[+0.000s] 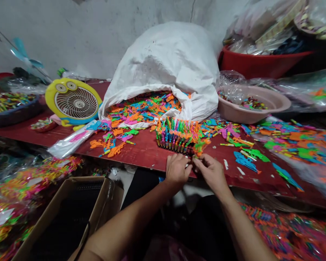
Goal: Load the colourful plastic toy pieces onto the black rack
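At the red table (149,156), hands (176,169) (210,174) pinch a small plastic piece (195,158)

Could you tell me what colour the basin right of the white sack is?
The basin is pale pink, clearest in the head view.

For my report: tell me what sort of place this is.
Probably a small toy-assembly workshop: a white sack spilling bright plastic toy pieces, a tight block of assembled pieces, and stuffed bags of more.

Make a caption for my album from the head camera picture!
Left hand and right hand work at bright plastic pieces packed upright on a red table, before a spilling white sack.
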The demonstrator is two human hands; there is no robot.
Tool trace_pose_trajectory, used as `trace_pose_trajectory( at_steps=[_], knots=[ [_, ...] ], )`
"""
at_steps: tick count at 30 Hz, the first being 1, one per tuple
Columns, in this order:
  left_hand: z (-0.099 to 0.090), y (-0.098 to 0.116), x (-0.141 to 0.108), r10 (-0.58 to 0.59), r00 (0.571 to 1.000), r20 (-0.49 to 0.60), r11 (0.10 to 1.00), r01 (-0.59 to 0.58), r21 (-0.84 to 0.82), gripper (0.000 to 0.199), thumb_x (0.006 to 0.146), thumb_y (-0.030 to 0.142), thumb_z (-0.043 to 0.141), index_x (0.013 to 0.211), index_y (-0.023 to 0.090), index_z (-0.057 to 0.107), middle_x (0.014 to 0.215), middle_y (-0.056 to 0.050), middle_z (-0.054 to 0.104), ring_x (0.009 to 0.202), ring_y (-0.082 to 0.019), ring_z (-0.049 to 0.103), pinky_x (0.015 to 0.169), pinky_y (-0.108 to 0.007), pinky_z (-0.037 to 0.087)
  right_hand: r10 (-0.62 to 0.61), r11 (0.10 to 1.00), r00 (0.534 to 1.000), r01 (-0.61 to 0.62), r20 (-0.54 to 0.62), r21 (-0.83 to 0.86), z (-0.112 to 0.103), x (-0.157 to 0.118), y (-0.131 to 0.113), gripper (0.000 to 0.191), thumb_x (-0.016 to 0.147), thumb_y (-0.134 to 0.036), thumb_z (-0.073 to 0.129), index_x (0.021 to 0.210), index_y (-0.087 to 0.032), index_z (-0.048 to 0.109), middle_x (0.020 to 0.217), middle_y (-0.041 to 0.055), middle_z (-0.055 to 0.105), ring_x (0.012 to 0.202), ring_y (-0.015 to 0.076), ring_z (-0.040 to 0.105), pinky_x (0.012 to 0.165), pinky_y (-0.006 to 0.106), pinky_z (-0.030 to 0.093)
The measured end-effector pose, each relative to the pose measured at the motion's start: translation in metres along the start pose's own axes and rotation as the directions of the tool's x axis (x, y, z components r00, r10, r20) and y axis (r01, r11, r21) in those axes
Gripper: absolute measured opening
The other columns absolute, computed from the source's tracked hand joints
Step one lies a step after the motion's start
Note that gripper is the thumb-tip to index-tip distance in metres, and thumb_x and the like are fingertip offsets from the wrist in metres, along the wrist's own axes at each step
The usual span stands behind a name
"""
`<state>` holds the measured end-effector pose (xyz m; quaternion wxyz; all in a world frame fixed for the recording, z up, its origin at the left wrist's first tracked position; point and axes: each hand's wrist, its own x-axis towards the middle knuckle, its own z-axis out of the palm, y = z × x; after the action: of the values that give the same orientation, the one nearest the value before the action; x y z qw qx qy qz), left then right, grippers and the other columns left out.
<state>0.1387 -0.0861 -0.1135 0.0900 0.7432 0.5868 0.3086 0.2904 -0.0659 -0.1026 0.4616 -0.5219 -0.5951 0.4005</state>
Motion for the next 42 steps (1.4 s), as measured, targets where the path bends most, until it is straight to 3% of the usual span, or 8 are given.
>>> trace_pose_trajectory(
  at_steps=[3,9,12,16,26,35,38,42],
  knots=[
    [-0.005,-0.017,-0.002,-0.1,0.981,-0.169,0.989,0.079,-0.128,0.01,0.09,0.031,0.06,0.09,0.022,0.065,0.09,-0.004,0.064,0.093,-0.021,0.058,0.082,-0.037,0.044,0.096,0.993,0.984,-0.106,-0.152,-0.059,-0.009,0.009,0.009,0.039,0.073,-0.055,0.07,0.067,-0.017,0.065,0.056,0.0036,0.064,0.052,0.0157,0.057,0.049,0.025,0.042],
    [-0.014,-0.065,0.011,-0.385,0.768,-0.512,0.916,0.249,-0.316,0.043,0.077,0.024,0.072,0.114,0.018,0.05,0.114,-0.01,0.055,0.105,-0.023,0.056,0.094,-0.041,0.048,0.115,0.984,0.979,-0.135,-0.17,-0.111,-0.004,0.017,0.02,0.044,0.07,-0.059,0.07,0.057,-0.017,0.064,0.055,0.0062,0.067,0.045,0.0158,0.057,0.045,0.026,0.042],
    [-0.014,-0.08,0.025,-0.38,0.823,-0.422,0.896,0.216,-0.387,0.072,0.073,0.023,0.074,0.135,0.016,0.038,0.133,-0.015,0.05,0.12,-0.026,0.053,0.103,-0.042,0.045,0.093,0.983,0.974,-0.122,-0.207,-0.135,0.006,0.018,0.017,0.046,0.072,-0.059,0.068,0.057,-0.016,0.065,0.055,0.0073,0.067,0.046,0.0163,0.057,0.045,0.026,0.041],
    [-0.014,-0.086,0.034,-0.359,0.891,-0.28,0.853,0.191,-0.485,0.061,0.077,0.019,0.069,0.133,0.017,0.044,0.126,-0.012,0.061,0.112,-0.023,0.06,0.099,-0.04,0.048,0.049,0.969,0.984,-0.089,-0.174,-0.231,0.012,0.023,0.018,0.045,0.077,-0.059,0.063,0.057,-0.018,0.062,0.051,0.0056,0.063,0.045,0.016,0.055,0.044,0.026,0.037],
    [-0.018,-0.075,0.013,-0.437,0.869,-0.232,0.876,0.351,-0.331,0.044,0.077,0.023,0.069,0.118,0.018,0.053,0.104,-0.008,0.065,0.103,-0.025,0.059,0.092,-0.041,0.047,-0.245,0.84,0.968,0.187,-0.048,-0.51,0.009,0.021,0.01,0.036,0.087,-0.052,0.052,0.068,-0.022,0.055,0.062,0.0049,0.061,0.057,0.0174,0.052,0.056,0.028,0.036],
    [-0.017,-0.078,0.004,-0.419,0.885,-0.202,0.865,0.321,-0.385,0.047,0.078,0.023,0.067,0.122,0.019,0.052,0.102,-0.007,0.064,0.1,-0.024,0.059,0.091,-0.04,0.049,-0.294,0.643,0.952,0.267,0.091,-0.717,0.012,0.026,0.003,0.021,0.089,-0.035,0.044,0.081,-0.019,0.055,0.07,0.0073,0.06,0.062,0.0196,0.052,0.058,0.029,0.03],
    [-0.027,-0.076,-0.003,-0.377,0.87,-0.317,0.886,0.239,-0.397,0.053,0.08,0.023,0.064,0.13,0.017,0.047,0.109,-0.01,0.061,0.1,-0.023,0.059,0.091,-0.04,0.049,-0.288,0.657,0.951,0.279,0.109,-0.7,0.012,0.026,0.005,0.019,0.088,-0.032,0.043,0.083,-0.019,0.056,0.076,0.0091,0.064,0.066,0.0207,0.056,0.06,0.029,0.032],
    [-0.063,-0.049,-0.006,-0.138,0.757,-0.638,0.987,0.054,-0.149,0.046,0.086,0.022,0.059,0.131,0.017,0.049,0.121,-0.013,0.057,0.114,-0.026,0.053,0.1,-0.044,0.042,-0.281,0.673,0.951,0.293,0.131,-0.679,0.011,0.027,0.011,0.022,0.089,-0.033,0.043,0.078,-0.018,0.056,0.075,0.0101,0.065,0.067,0.0208,0.058,0.061,0.029,0.033]
  ],
)
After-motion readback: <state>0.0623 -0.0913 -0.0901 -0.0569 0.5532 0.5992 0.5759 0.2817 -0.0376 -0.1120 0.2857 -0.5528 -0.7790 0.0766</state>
